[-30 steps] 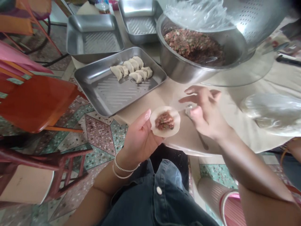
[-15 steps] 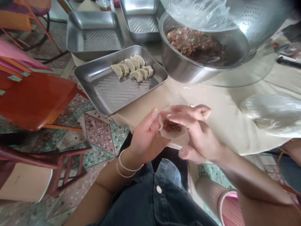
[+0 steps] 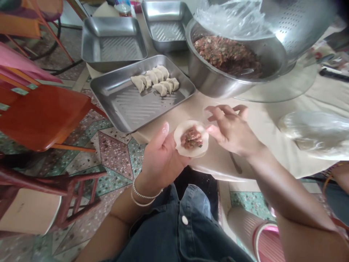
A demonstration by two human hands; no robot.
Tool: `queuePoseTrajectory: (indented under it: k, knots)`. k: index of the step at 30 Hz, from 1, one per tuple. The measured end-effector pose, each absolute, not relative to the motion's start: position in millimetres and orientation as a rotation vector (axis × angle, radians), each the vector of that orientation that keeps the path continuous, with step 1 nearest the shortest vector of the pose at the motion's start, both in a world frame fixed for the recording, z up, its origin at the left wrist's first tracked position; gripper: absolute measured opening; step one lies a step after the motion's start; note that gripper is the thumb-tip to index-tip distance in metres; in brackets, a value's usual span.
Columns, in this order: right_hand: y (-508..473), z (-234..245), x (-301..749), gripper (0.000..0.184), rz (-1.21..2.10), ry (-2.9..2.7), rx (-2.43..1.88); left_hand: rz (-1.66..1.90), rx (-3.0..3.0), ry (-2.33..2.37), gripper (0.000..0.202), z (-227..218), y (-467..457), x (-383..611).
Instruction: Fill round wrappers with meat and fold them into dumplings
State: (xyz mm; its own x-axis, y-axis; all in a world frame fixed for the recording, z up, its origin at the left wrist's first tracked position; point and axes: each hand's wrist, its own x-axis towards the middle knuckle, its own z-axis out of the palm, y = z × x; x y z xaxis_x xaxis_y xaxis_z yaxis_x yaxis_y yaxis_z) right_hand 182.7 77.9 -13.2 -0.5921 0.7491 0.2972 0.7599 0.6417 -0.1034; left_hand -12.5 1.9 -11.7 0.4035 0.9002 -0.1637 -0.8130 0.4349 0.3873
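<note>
My left hand [image 3: 159, 160] cups a round dumpling wrapper [image 3: 191, 139] that lies open with a lump of minced filling in its middle. My right hand [image 3: 231, 129] hovers just to the right of it, fingers spread and slightly curled, thumb tip touching the wrapper's right edge; it holds nothing. Beyond the hands a steel tray [image 3: 122, 105] carries several folded dumplings [image 3: 155, 82] at its far end. A big steel bowl [image 3: 218, 82] of minced filling [image 3: 226, 54] stands at the back right.
Two more steel trays [image 3: 113, 45] [image 3: 166, 23] stand behind, and a colander [image 3: 297, 22] with a plastic bag leans over the bowl. A spoon handle [image 3: 236, 164] lies on the beige tabletop. Wrapped plastic [image 3: 316, 133] sits right. An orange chair [image 3: 43, 116] stands left.
Half a second ago my right hand was folded over the wrapper; it has pulled back to the right and the wrapper lies open again in my left hand.
</note>
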Motion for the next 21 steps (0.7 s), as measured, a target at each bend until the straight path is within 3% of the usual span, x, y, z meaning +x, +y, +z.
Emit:
queuePoseTrajectory:
  k: [4, 10, 21]
  knots:
    - [60, -7, 177, 0.061, -0.161, -2.394, -1.048, 1.102, 0.266, 0.368, 0.066, -10, 2, -13]
    - [17, -4, 157, 0.045, -0.308, -2.419, -0.454, 1.017, 0.206, 0.270, 0.069, -5, 2, -10]
    - [9, -25, 171, 0.024, -0.359, -2.299, -0.389, 0.988, 0.192, 0.214, 0.079, -2, -1, -13]
